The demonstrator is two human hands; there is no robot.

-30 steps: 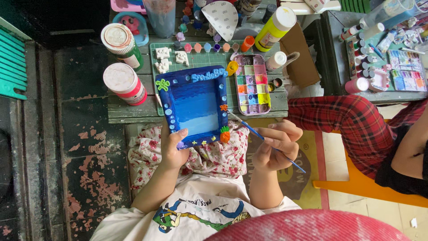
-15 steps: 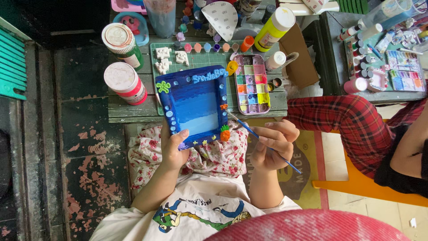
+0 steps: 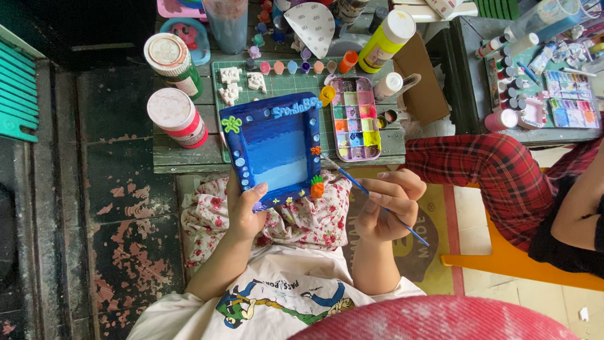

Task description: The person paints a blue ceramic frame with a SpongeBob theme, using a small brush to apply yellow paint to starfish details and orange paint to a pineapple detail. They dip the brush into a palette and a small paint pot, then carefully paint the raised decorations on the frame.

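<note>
Blue painted frame (image 3: 277, 151) is what I'm looking at: held up over my lap, its top edge overlapping the near edge of the green cutting mat (image 3: 296, 88). Left hand (image 3: 244, 211) is closed on the frame's lower left corner, thumb on the front face. Right hand (image 3: 387, 204) sits right of the frame, fingers pinched around a thin blue paintbrush (image 3: 371, 198); bristle end touches the frame's right border, just above the small orange pineapple piece (image 3: 317, 187). Paint palette (image 3: 355, 118) lies right of the frame, on the mat's right part. Two red-banded jars (image 3: 176, 116) stand left of the frame on the low wooden table (image 3: 182, 160). Yellow bottle (image 3: 385, 39) lies beyond the palette, well apart from the frame. Another person's leg in red plaid trousers (image 3: 491, 170) is further right of the frame.
</note>
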